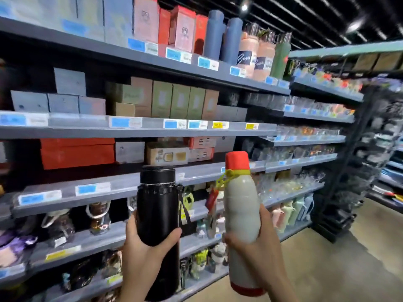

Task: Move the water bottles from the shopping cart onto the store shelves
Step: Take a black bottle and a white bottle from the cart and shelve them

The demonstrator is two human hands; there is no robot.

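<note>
My left hand grips a tall black bottle around its lower middle and holds it upright in front of the shelves. A grey-white bottle with a red cap, red base and yellow strap is held upright by my right hand, just to the right of the black one. Both bottles hang in the air before the grey store shelves. The shopping cart is out of view.
The grey shelves hold cartons, boxed flasks and bottles on several levels, with blue and pink bottles on the top row. A second shelf unit with small goods runs on the right. The tan aisle floor shows at lower right.
</note>
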